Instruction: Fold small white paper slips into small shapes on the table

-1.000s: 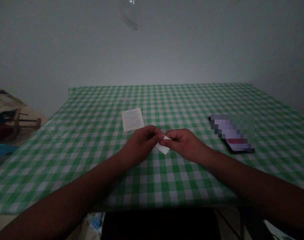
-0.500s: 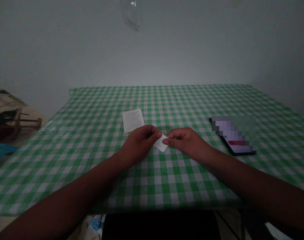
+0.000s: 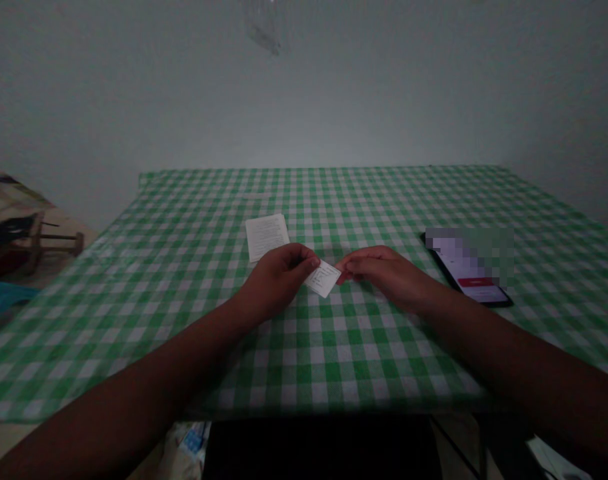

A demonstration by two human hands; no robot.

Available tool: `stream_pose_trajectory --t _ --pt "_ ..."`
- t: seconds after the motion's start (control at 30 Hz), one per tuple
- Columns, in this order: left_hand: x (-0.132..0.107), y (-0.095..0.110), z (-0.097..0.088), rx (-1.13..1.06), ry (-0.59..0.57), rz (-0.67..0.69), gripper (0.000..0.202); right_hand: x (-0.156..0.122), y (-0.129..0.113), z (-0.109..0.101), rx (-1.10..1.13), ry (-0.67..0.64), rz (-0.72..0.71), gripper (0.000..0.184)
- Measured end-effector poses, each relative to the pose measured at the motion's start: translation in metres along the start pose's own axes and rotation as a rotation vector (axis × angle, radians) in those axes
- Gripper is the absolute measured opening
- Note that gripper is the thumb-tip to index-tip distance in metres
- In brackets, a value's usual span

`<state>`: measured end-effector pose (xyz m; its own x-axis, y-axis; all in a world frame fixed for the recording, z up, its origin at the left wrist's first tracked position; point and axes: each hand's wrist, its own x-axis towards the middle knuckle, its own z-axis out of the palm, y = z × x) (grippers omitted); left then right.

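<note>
A small white printed slip of paper (image 3: 325, 279) is pinched at its upper left between the thumb and fingers of my left hand (image 3: 284, 273). Its printed face is turned towards me, and it is held at a slant over the table. My right hand (image 3: 377, 268) is at the slip's right corner with its fingers bent and drawn together. Whether its fingertips touch the corner or hold something behind it, I cannot make out. Just beyond my left hand lies a larger stack of printed paper sheets (image 3: 267, 237), partly covered by that hand.
A green and white checked tablecloth (image 3: 334, 360) covers the table. On the right lies a phone (image 3: 477, 283) with its screen lit and partly blurred out. A blue plastic piece of furniture (image 3: 4, 300) and a wooden frame (image 3: 57, 243) stand left of the table.
My right thumb has come off the slip's front and the hand has shifted slightly right, so more print shows. My left hand still pinches the slip. The view has tilted slightly.
</note>
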<state>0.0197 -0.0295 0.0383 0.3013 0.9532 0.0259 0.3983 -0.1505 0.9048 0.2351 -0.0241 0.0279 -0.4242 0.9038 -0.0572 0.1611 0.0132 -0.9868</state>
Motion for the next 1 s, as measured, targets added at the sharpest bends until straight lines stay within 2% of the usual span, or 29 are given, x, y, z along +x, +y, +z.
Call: stream_pose_trajectory --t 0.1,0.2,0.27,0.33,0.43,0.53,0.63,0.7,0.77,0.87,1.0 --pt "0.002 -0.006 0.001 0.159 -0.011 0.039 0.022 -0.001 -0.002 -0.001 -0.244 0.103 -0.089 0.020" --pt "0.006 -0.014 0.005 0.373 -0.027 0.166 0.017 -0.001 0.000 0.001 -0.555 0.156 -0.342 0.013" --pt "0.008 -0.019 0.009 0.497 -0.035 0.242 0.014 -0.001 0.003 0.002 -0.715 0.073 -0.506 0.015" --pt "0.010 -0.024 0.011 0.618 -0.037 0.321 0.013 0.000 0.006 0.003 -0.820 -0.043 -0.580 0.020" --pt "0.012 -0.031 0.012 0.749 -0.033 0.365 0.013 0.000 0.010 0.004 -0.971 -0.151 -0.561 0.024" --pt "0.014 -0.035 0.010 0.786 -0.019 0.374 0.011 -0.003 0.010 0.006 -1.114 -0.181 -0.498 0.027" --pt "0.018 -0.037 0.005 0.752 -0.080 0.435 0.013 -0.006 0.004 0.006 -1.240 -0.155 -0.439 0.026" --pt "0.020 -0.036 0.000 0.726 -0.219 0.500 0.016 -0.008 -0.001 0.005 -1.313 -0.127 -0.406 0.023" --pt "0.021 -0.035 -0.004 0.721 -0.311 0.530 0.019 -0.010 -0.006 0.004 -1.367 -0.112 -0.380 0.021" --pt "0.021 -0.031 -0.008 0.787 -0.326 0.553 0.018 -0.011 -0.007 0.005 -1.377 -0.081 -0.345 0.021" --pt "0.017 -0.026 -0.008 0.804 -0.352 0.555 0.018 -0.007 -0.001 0.009 -1.272 -0.010 -0.280 0.028"
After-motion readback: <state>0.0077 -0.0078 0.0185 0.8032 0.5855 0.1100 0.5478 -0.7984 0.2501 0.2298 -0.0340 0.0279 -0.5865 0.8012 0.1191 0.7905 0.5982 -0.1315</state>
